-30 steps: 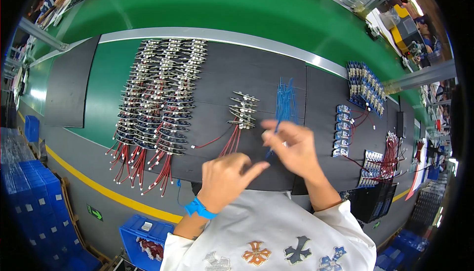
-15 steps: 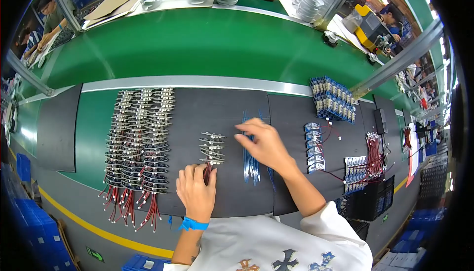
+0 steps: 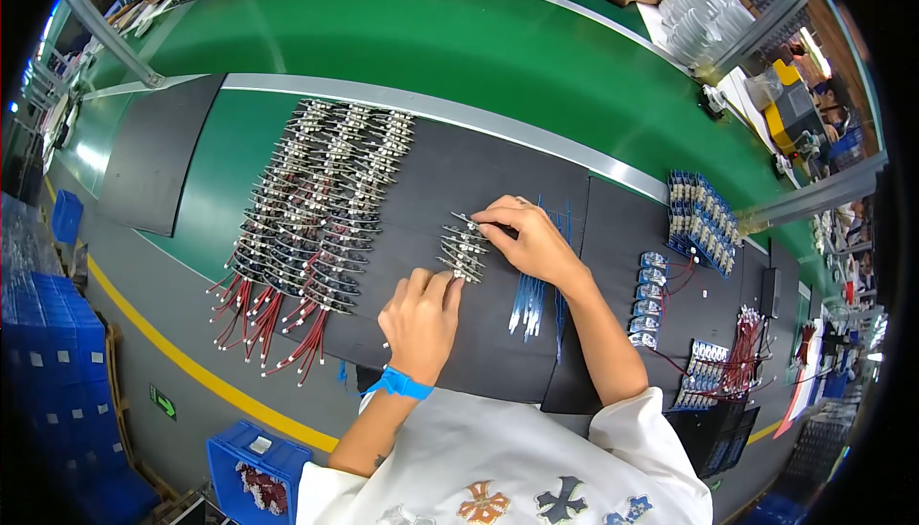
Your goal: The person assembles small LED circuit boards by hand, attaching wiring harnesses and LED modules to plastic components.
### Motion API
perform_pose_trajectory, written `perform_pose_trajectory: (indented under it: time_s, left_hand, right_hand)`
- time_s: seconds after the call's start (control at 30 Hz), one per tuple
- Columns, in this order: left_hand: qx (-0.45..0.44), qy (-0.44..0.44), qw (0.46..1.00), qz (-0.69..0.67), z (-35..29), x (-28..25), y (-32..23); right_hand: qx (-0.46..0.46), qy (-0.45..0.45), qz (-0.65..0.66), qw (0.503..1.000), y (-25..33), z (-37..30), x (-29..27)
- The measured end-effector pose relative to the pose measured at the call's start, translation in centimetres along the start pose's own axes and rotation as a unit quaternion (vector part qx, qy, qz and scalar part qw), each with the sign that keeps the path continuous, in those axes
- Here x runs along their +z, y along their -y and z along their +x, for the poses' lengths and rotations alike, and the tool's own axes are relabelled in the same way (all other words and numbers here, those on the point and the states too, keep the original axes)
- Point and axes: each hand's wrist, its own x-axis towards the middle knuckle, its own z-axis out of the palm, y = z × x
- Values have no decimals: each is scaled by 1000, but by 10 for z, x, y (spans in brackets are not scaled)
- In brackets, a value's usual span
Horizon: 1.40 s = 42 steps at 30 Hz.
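Note:
A short stack of small circuit boards [image 3: 463,253] lies overlapped on the black mat between my hands. My left hand [image 3: 421,322], with a blue band at the wrist, is closed at the near end of this stack; its thumb and forefinger touch the lowest boards. The boards' red wires are hidden under that hand. At the far end, my right hand [image 3: 528,240] pinches the edge of the topmost board between thumb and forefinger. Just right of the stack, partly under my right wrist, lies a bundle of thin blue-and-white strips [image 3: 526,307].
Long rows of wired boards [image 3: 325,190] lie to the left, red leads hanging over the edge. Blue boards [image 3: 704,219], a column of blue-white modules [image 3: 648,300] and red wires [image 3: 747,353] lie right. A green belt [image 3: 459,56] runs behind; a blue bin [image 3: 251,444] stands below.
The view has turned and shifted left. My right hand has moved from above the strips to the far end of the stack and closed on it. My left hand stays at its near end.

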Motion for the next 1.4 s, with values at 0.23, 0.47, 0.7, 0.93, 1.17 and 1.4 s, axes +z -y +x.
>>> perform_pose_trajectory:
  time_s: [0.23, 0.47, 0.7, 0.93, 1.17, 1.4]
  left_hand:
    - [6, -10, 1000, 0, -4, 1, 2]
    - [-17, -14, 1000, -11, 0, 5, -2]
    - [7, -19, 1000, 13, 11, 11, 2]
    - [25, -32, 997, 67, 52, 28, 6]
    - [14, -90, 987, 130, 102, 52, 19]
    - [-25, -110, 985, 129, 118, 59, 17]
  right_hand:
    - [2, 0, 15, 1000, 0, -3, 0]
    - [-7, -1, 17, 1000, -2, -5, 3]
    - [5, -67, 78, 995, -8, -1, 7]
    - [112, -136, 276, 945, -35, -2, 16]
    - [128, -98, 306, 938, -33, -1, 13]
    - [108, -97, 290, 946, -37, -2, 12]
